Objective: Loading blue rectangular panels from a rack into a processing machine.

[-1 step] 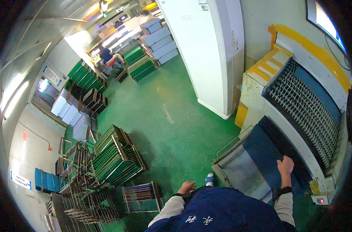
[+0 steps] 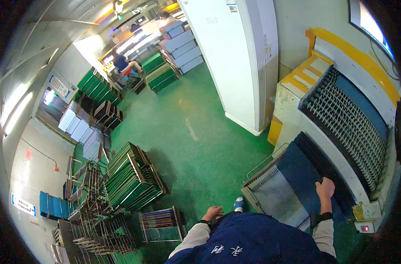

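Observation:
My right hand [image 2: 325,188] is closed on the edge of a dark blue panel [image 2: 297,171], its thumb and fingers pinched together. This panel stands tilted in a slotted rack [image 2: 249,193] with coil-like toothed edges, and more dark panels [image 2: 310,147] lean behind it. A bare greyish sheet-like face [image 2: 279,191] shows at the rack's near side. In front of my body, my left hand [image 2: 214,213] hangs with loosely bent fingers and nothing visible in it.
Right of the rack stands a machine with a bed of rollers [image 2: 345,119]. A tall white cabinet [image 2: 235,66] rises ahead. At left are wire racks of green panels [image 2: 132,178] and a smaller rack [image 2: 161,220] near my left arm. A seated person [image 2: 121,61] is far off.

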`<state>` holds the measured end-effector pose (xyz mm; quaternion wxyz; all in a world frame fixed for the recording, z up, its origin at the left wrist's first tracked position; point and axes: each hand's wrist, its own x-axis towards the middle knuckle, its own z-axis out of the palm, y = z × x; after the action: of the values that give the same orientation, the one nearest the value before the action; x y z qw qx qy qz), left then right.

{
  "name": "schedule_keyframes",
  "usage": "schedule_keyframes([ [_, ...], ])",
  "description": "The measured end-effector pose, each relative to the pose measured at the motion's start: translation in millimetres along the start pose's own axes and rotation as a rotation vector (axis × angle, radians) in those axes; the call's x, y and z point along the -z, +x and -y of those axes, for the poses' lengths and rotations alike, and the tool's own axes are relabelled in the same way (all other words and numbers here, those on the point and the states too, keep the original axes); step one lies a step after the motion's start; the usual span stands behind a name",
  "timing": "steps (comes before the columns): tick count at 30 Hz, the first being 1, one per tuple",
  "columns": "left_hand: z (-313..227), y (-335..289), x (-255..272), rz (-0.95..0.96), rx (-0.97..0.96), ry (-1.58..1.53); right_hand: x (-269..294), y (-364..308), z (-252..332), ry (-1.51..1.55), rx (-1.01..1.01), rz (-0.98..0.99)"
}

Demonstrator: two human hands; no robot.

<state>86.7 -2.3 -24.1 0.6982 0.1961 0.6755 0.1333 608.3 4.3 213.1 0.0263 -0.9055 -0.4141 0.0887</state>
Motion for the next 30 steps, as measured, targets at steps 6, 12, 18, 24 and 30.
schedule_keyframes([
  [6, 2, 3, 0, 0.014, -0.020, 0.000, -10, 2, -10, 0.015, 0.017, -0.045],
  [12, 6, 8, 3, 0.018, -0.019, -0.026, -22, 5, -16, -0.019, 0.099, -0.160],
  [18, -1, -4, -2, 0.008, -0.014, -0.015, -9, 1, -7, 0.037, 0.032, -0.039],
  [24, 2, -3, -1, 0.017, -0.018, -0.030, -9, 0, -9, 0.031, 0.052, -0.070],
  [30, 2, 2, 0, 0.006, -0.003, -0.008, -23, 6, -18, -0.001, 0.080, -0.134],
])
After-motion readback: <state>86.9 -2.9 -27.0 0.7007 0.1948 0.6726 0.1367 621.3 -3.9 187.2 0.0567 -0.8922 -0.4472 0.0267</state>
